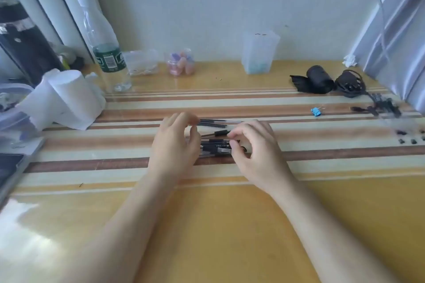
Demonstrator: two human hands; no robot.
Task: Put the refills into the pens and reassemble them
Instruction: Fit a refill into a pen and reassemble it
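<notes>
Pens (212, 148) lie bunched on the striped bench (230, 225) at mid frame, between your hands. Your left hand (174, 145) curls over their left ends. Your right hand (255, 151) brings thumb and forefinger close together at their right ends. Blur hides whether either hand grips anything. Thin refills (213, 122) lie just above the bunch, and small black parts (411, 139) sit near the right edge.

Behind the pens (213, 148), too blurred to count: one bottle (108, 53), one jar (181, 62), one plastic box (259, 53), one blue clip (316, 112).
</notes>
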